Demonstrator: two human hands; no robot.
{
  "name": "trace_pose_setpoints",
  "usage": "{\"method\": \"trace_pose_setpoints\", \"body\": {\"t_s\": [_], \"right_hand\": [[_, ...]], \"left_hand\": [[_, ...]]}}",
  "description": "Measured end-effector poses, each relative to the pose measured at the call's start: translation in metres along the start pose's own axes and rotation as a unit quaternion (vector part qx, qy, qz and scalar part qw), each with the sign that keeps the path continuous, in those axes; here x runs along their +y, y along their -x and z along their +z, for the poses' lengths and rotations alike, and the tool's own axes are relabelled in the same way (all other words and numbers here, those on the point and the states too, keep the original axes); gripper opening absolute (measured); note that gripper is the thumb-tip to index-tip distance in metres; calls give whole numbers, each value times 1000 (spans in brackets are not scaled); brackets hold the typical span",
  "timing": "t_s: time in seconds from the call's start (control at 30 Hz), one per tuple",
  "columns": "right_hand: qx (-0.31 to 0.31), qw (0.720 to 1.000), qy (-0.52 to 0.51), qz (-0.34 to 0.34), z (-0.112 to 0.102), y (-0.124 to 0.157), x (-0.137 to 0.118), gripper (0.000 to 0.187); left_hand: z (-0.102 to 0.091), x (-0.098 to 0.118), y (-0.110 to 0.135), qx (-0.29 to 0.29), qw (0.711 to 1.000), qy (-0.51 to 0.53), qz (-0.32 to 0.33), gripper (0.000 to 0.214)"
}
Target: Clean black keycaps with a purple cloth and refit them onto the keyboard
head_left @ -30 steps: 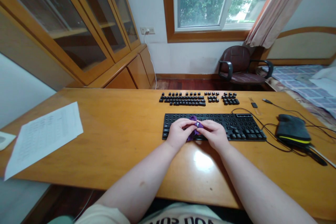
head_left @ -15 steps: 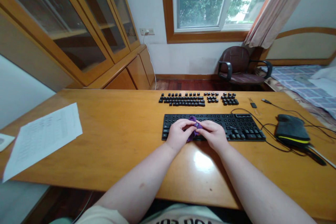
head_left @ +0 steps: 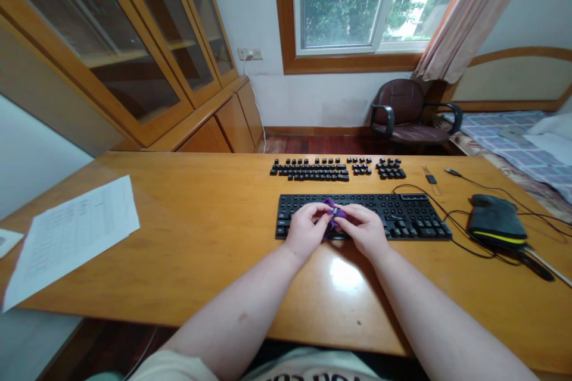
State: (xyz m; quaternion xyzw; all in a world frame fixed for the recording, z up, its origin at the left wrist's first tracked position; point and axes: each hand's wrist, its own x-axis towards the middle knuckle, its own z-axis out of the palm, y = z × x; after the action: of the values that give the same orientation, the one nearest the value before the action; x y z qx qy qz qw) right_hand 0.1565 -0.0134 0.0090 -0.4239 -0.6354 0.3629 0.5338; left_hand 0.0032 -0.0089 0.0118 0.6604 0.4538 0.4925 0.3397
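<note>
Above the middle of a black keyboard (head_left: 420, 220), both hands meet around a small crumpled purple cloth (head_left: 331, 203). My left hand (head_left: 308, 228) pinches its left side between thumb and fingers. From the right, my right hand (head_left: 365, 227) pinches the same cloth. A small greyish piece shows in the cloth between the fingertips, probably a keycap, too small to be sure. The keyboard lies flat, many of its upper key places without caps; its lower right keys have theirs. Behind it, loose black keycaps (head_left: 318, 174) are laid out in rows.
A small black puller with wire loops (head_left: 431, 179) lies right of the keycaps. Cables (head_left: 465, 214) run beside a dark grey fabric item with a yellow stripe (head_left: 498, 220). Printed papers (head_left: 78, 235) lie at the desk's left. An armchair (head_left: 406, 110) stands beyond the desk.
The fingers have shifted slightly and the purple cloth is bunched differently, with the greyish piece showing more clearly. Keyboard and keycap rows stay where they were.
</note>
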Motion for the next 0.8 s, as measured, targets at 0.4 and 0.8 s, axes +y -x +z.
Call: {"method": "trace_pose_setpoints", "body": {"t_s": [0.4,0.8], "right_hand": [[-20,1000,6,-10,-3,-3,2,18],[-36,997,-46,41,-4,-6,5,12]], "left_hand": [[-11,4,-2,13,984,-97,150,11],[-13,-1,-6,-54,991,-64,104,22]]}}
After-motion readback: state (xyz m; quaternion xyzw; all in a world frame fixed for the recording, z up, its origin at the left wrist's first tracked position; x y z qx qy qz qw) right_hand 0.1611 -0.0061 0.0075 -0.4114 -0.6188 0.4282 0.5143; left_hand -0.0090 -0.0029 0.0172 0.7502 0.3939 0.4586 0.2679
